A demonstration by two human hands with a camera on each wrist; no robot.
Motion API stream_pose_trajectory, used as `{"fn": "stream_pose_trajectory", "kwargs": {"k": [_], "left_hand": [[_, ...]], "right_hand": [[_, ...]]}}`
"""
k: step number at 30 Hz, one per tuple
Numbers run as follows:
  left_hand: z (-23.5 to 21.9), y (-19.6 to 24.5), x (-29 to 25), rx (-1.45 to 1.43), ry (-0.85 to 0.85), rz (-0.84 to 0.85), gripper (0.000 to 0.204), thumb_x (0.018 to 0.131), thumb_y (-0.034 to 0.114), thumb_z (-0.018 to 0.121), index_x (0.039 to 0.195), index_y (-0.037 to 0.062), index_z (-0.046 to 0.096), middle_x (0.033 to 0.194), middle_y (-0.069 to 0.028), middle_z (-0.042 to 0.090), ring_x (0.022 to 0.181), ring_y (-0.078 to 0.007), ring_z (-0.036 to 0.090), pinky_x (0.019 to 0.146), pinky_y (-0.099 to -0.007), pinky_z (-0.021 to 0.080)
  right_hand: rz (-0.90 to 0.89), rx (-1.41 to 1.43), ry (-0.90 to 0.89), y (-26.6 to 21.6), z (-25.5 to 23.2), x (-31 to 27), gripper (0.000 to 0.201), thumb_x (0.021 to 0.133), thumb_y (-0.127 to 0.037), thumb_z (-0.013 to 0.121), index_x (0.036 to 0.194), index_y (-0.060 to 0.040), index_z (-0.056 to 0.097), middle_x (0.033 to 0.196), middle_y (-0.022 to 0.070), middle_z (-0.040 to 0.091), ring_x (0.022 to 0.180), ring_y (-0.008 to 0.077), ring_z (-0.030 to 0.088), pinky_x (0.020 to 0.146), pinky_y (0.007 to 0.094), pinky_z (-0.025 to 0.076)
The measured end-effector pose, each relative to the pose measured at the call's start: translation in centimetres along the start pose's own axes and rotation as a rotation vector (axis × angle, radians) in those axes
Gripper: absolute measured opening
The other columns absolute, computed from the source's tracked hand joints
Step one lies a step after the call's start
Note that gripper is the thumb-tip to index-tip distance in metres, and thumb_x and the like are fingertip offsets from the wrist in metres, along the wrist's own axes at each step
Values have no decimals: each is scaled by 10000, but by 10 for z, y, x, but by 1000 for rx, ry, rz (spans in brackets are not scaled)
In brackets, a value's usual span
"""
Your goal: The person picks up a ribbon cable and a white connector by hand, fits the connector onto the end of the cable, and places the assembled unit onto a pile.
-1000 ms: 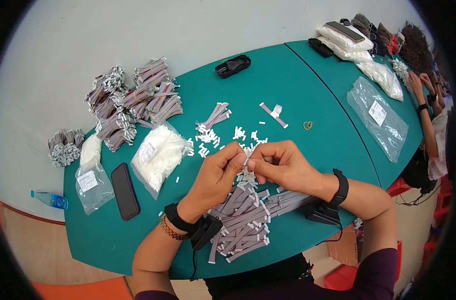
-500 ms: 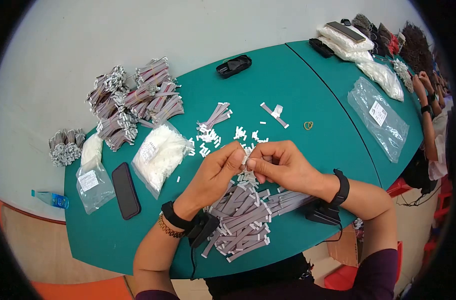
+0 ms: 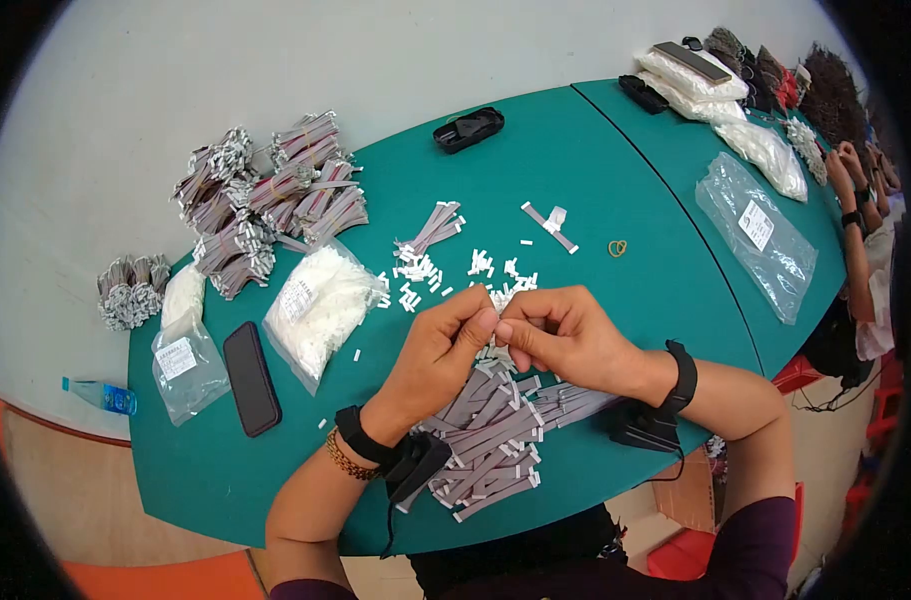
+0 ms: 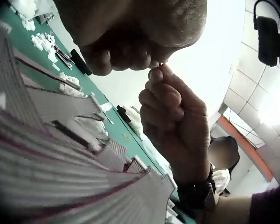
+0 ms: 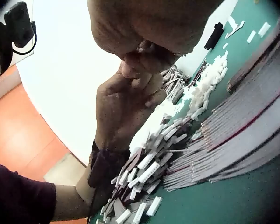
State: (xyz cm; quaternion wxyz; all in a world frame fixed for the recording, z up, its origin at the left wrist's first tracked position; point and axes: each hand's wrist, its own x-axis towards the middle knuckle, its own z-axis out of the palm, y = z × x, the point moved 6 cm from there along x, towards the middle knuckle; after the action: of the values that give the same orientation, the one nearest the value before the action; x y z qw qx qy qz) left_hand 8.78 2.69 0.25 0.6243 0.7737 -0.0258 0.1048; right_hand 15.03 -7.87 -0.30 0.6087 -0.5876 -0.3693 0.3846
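My left hand [image 3: 435, 345] and right hand [image 3: 570, 335] meet fingertip to fingertip above the table. Thumbs and index fingers of both pinch a small white connector [image 4: 161, 63], mostly hidden by the fingertips. Below the hands lies a heap of flat grey ribbon cables [image 3: 487, 440] with white ends. Another sheaf of ribbon cables [image 5: 252, 126] lies under my right wrist. Loose white connectors [image 3: 480, 263] are scattered just beyond the hands, with a few ribbon cables [image 3: 435, 228] crossed behind them.
A clear bag of white connectors [image 3: 320, 310] and a black phone [image 3: 251, 380] lie to the left on the green table [image 3: 575, 150]. Bundled ribbon cables [image 3: 265, 195] are stacked behind. A black case [image 3: 468, 130], rubber bands [image 3: 617, 249] and a flat plastic bag [image 3: 755, 235] lie farther off.
The white connector showed between the fingertips half a second ago and is now mostly covered in the head view. The left hand has turned slightly, its thumb nearer the right thumb.
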Motion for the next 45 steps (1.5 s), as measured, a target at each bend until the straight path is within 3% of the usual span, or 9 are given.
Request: {"fn": "stream_pose_trajectory", "kwargs": {"k": [6,9,15,34,39,45], "left_hand": [[0,6,-3,90,-5,3,302,956,228,450,731,30,418,639,22,326,621,-61,300,535,-235,278],[-3,13,2,-61,-30,6,320,956,281,452,724,61,432,643,42,350,596,-47,304,529,-209,264],[-8,14,3,-62,-42,10,332,957,306,450,723,70,436,652,45,367,594,-35,306,520,-198,259],[3,10,-2,-57,-1,21,309,964,249,431,727,51,425,635,29,360,598,-46,312,524,-215,276],[1,4,-3,-9,-7,8,321,962,297,438,741,64,455,640,38,398,577,-30,329,507,-190,266],[-11,8,3,-79,-17,7,300,964,232,430,730,44,425,637,20,367,608,-55,333,543,-222,311]], "right_hand": [[-53,0,35,-8,5,-4,216,916,-174,522,771,-19,566,599,-15,530,531,18,442,455,188,325],[-55,-20,17,-13,5,-4,217,915,-177,526,773,-19,568,609,-15,537,544,18,453,465,187,333],[-27,-34,-27,-16,2,0,236,917,-195,527,756,-28,570,613,-21,542,534,13,440,461,180,325],[-124,-48,2,-14,6,-4,275,923,-195,507,722,-11,543,544,-18,474,506,30,395,439,212,294],[-111,-75,-17,-8,5,0,275,925,-204,508,730,-15,548,547,-18,470,510,33,403,444,214,303],[-68,-53,-55,-23,2,4,267,918,-206,528,740,-13,574,552,-23,480,519,31,414,469,205,311]]}}
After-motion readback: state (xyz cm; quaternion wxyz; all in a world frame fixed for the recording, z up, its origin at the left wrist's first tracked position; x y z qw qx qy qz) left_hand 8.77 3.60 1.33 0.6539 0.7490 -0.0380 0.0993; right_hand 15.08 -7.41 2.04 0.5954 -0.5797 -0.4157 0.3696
